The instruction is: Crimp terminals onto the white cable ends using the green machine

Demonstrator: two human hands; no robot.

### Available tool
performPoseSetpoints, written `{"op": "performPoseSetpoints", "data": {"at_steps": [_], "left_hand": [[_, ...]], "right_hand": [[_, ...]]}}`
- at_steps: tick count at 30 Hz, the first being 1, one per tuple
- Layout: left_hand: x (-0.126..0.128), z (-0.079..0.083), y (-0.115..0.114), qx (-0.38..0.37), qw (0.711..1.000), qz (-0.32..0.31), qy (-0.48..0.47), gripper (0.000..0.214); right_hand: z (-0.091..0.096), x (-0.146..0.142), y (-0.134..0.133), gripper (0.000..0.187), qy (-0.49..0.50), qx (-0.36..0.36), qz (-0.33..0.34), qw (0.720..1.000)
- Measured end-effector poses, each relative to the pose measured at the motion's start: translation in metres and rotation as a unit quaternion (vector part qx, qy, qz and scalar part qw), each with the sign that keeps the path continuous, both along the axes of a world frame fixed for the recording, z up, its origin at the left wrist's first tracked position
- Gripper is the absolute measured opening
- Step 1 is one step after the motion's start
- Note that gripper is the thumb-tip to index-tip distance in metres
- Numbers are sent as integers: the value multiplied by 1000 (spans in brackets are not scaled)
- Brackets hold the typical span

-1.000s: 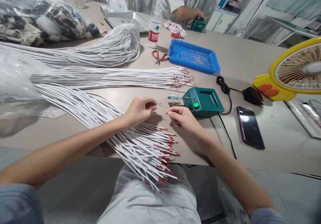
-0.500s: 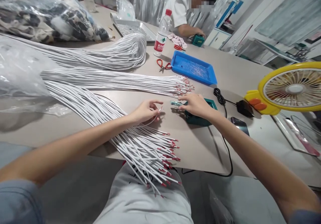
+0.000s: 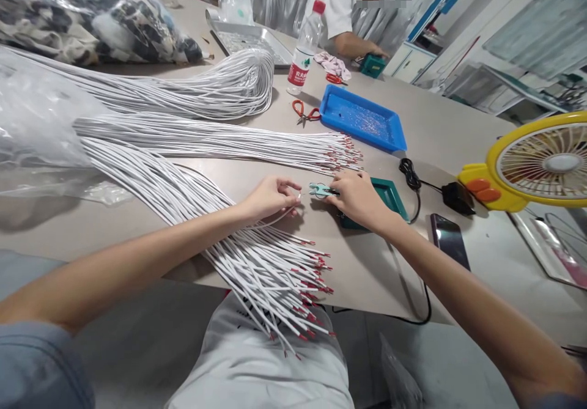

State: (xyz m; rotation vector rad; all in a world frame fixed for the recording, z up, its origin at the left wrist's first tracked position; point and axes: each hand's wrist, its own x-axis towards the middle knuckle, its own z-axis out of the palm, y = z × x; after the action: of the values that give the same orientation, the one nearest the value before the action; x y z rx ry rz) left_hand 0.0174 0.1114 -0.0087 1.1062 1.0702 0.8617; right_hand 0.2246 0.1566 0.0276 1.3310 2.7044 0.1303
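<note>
My left hand [image 3: 270, 198] pinches the end of one thin white wire [image 3: 284, 214] and holds its tip toward a small clear clip [image 3: 318, 189] in front of the green box [image 3: 387, 196]. My right hand [image 3: 355, 196] rests on the green box, its fingers closed on that clip. Below my hands a fanned bundle of white wires with red stripped ends [image 3: 275, 274] hangs over the table's front edge. A second bundle of the same wires [image 3: 220, 143] lies across the table behind my hands.
A blue tray [image 3: 362, 118], red-handled pliers [image 3: 305, 111] and a water bottle [image 3: 303, 57] stand further back. A yellow fan [image 3: 536, 164], a phone [image 3: 447, 238] and a black cable [image 3: 408, 173] are at the right. Another person sits at the far end.
My right hand has moved from the table in front of me up onto the green box and closed on the clip. My left hand has brought the wire tip closer to the clip.
</note>
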Motion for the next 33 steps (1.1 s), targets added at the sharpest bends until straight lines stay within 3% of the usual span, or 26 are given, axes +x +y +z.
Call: {"op": "performPoseSetpoints", "data": {"at_steps": [14, 20, 25, 29, 33], "left_hand": [[-1, -7, 2, -63, 997, 19, -37, 29], [-1, -6, 3, -71, 996, 23, -40, 24], [1, -1, 2, -57, 998, 19, -18, 19], [0, 2, 1, -33, 999, 27, -1, 23], [-1, -3, 0, 66, 997, 28, -16, 28]], "right_hand": [[2, -19, -15, 19, 8, -5, 27, 1000], [2, -5, -7, 35, 80, -36, 33, 996], [-3, 9, 5, 38, 135, 7, -40, 990], [3, 13, 4, 36, 147, 22, -29, 988], [0, 9, -23, 31, 250, 121, 9, 961]]}}
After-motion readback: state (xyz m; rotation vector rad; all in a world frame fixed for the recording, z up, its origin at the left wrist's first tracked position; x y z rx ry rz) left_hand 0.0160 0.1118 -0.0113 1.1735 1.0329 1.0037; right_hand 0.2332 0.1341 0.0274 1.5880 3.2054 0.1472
